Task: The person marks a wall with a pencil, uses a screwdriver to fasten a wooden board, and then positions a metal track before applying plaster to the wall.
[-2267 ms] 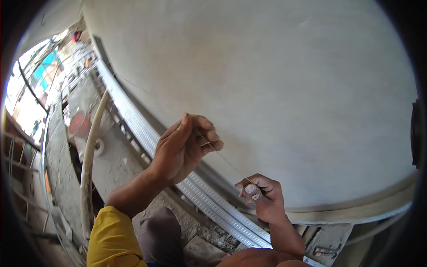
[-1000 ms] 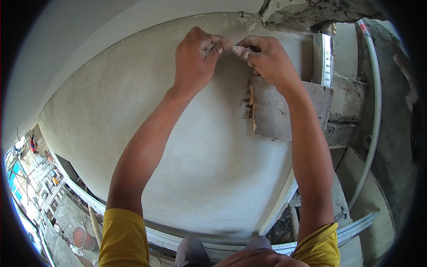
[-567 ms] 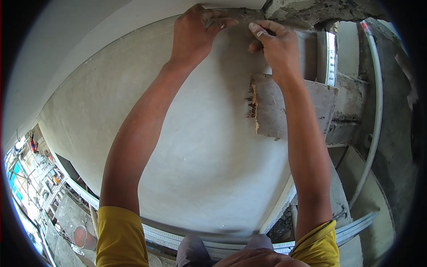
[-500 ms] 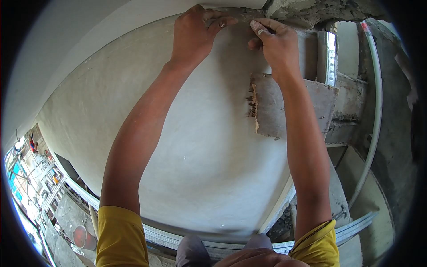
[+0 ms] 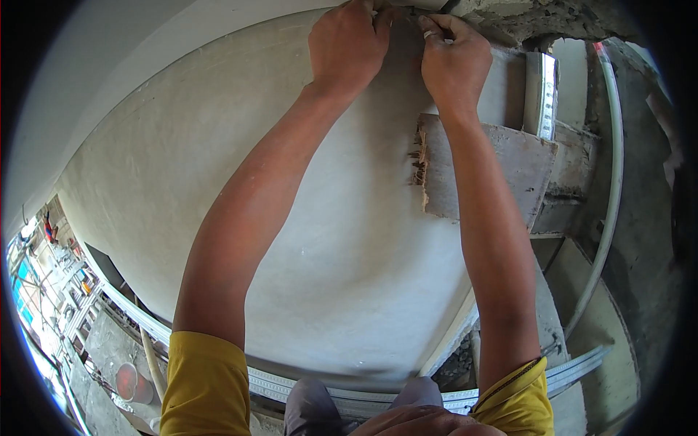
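Both my arms reach up the grey plastered wall (image 5: 327, 218) to its top edge. My left hand (image 5: 349, 43) and my right hand (image 5: 454, 62) sit close together there, fingers curled and pinched at the joint under the white ceiling (image 5: 145, 43). A thin string was stretched between them earlier; it is too fine to make out now. My right forearm crosses a rough wooden board (image 5: 509, 174) fixed to the wall.
Broken concrete (image 5: 538, 18) shows at the top right, beside a metal profile (image 5: 547, 94) and a white pipe (image 5: 609, 182). A ribbed aluminium straightedge (image 5: 291, 384) runs along the wall's foot. Far below on the left lie a site floor and an orange bucket (image 5: 127, 378).
My view swung from the wall's foot up to its top. Both hands rose with the string and have come together at the ceiling joint, a little higher than half a second ago.
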Available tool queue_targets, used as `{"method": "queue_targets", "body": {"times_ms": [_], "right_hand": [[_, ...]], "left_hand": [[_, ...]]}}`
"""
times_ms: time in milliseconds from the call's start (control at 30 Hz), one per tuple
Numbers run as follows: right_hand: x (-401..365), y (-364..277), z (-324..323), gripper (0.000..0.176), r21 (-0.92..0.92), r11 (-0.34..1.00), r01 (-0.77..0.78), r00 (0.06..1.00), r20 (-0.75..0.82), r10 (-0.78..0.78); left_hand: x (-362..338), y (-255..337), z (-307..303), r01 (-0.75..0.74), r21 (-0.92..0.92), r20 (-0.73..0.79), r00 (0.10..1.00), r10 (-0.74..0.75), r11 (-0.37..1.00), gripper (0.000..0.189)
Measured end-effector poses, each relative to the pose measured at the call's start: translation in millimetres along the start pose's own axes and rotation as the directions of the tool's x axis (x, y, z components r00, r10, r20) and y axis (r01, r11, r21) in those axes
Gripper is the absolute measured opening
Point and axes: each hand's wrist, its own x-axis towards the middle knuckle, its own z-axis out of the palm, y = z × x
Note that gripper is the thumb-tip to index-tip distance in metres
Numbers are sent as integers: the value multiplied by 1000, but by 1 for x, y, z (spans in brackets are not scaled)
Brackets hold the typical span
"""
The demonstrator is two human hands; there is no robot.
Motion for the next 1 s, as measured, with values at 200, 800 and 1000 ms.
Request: {"method": "queue_targets", "body": {"times_ms": [200, 800, 1000], "right_hand": [[-2, 1, 5, 13, 2, 999, 41, 996, -75, -41], [-19, -3, -4, 15, 187, 977, -106, 981, 178, 73], [-14, 0, -9, 19, 163, 982, -100, 966, 253, 57]], "left_hand": [[-1, -3, 4, -32, -67, -66, 997, 27, 997, 19], [-26, -7, -37, 387, -471, 324, 912, -252, 793, 41], [-21, -2, -38, 348, -420, 358, 912, -199, 838, 40]]}}
